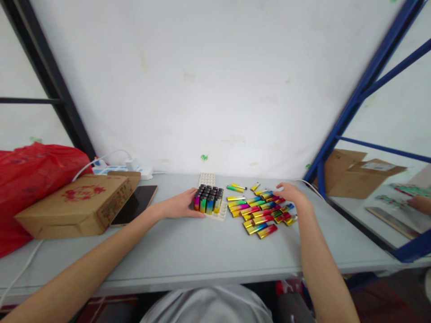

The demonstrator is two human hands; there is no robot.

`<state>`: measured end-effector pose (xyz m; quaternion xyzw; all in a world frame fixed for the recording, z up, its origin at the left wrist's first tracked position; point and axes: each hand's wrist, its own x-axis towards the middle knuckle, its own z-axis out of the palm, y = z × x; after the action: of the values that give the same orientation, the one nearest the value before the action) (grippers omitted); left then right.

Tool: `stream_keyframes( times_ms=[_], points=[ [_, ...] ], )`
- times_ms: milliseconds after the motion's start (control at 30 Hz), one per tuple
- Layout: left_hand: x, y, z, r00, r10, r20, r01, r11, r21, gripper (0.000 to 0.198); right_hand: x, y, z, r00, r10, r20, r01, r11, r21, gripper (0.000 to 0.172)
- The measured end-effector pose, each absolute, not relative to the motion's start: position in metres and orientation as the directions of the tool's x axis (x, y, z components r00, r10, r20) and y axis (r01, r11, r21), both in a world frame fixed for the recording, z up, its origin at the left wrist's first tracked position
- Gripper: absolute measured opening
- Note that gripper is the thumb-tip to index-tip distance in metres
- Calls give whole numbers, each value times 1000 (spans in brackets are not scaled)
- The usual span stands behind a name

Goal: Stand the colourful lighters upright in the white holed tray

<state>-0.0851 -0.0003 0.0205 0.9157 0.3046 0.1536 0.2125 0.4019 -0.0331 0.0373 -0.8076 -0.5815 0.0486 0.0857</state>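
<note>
A block of lighters with black tops and shiny rainbow bodies (209, 202) stands upright in a white tray with holes (220, 215). My left hand (184, 204) is around the left side of this block, thumb along the front and fingers behind, gripping it with the tray. To the right, a loose pile of metallic yellow, red, green and blue lighters (256, 213) lies flat on the table. Above the back right of the pile is my right hand (292, 194), its fingers apart and bent toward the lighters. Whether the fingertips touch one is unclear.
Behind the block lies another white holed tray (206, 179) by the wall. At left are a cardboard box (74, 206), a dark tablet-like slab (136, 204), a power strip (144, 172) and a red bag (40, 170). A blue metal frame (346, 110) borders the right; another person's hand (420, 203) shows beyond.
</note>
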Motion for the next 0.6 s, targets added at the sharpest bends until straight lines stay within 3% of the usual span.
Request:
stream_keyframes(
  times_ms=[333,600],
  points=[
    [-84,-5,24,755,641,140,511,-708,487,81,383,-38,38,294,951,-95,925,-308,-221,103],
    [-86,-1,21,765,627,146,496,-720,486,81,378,-40,42,265,958,-104,940,-281,-193,98]
  ],
)
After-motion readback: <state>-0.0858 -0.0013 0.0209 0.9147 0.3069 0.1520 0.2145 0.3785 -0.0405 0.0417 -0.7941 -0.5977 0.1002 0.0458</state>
